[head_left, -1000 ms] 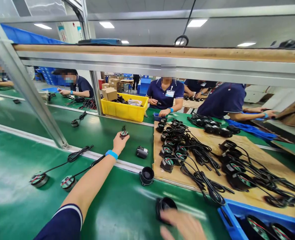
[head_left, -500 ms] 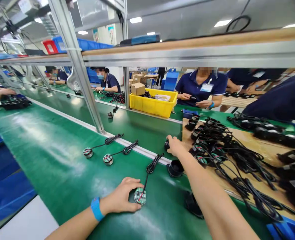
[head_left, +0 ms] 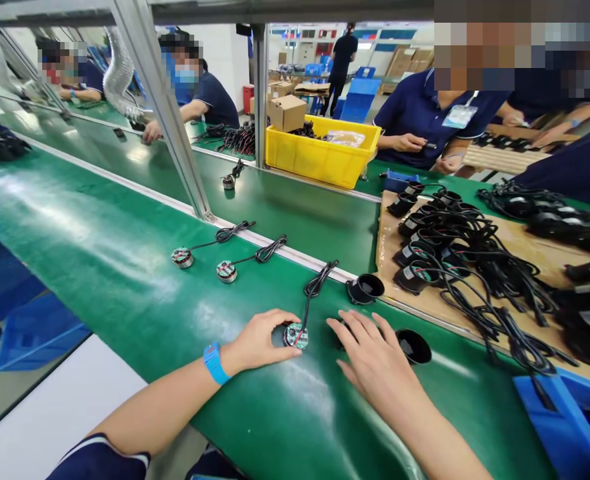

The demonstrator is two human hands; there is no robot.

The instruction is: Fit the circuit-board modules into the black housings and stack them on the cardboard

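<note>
My left hand [head_left: 267, 340] curls its thumb and fingers around a round metal part with a green circuit board [head_left: 295, 336] on top, resting on the green bench. A bundled black cable runs from this part towards the rail. My right hand [head_left: 372, 347] is just to the right, palm down, fingers bent over a dark housing that is mostly hidden beneath them. Close by stand two black cup-shaped housings, one [head_left: 365, 289] beyond the hand and another [head_left: 415, 347] to its right. Two more cabled circuit-board parts [head_left: 227, 271] [head_left: 182, 257] lie to the left.
Right of my hands, a brown board [head_left: 389, 227] carries many black housings with cables. A blue bin [head_left: 549, 413] sits at the lower right. Beyond the rail are a metal post [head_left: 169, 120], a yellow crate [head_left: 319, 157] and co-workers across the line [head_left: 425, 127].
My right hand has come back from beyond the rail to beside my left hand, bringing the dark housing. My left hand stays around the circuit-board part. The view has tilted downward.
</note>
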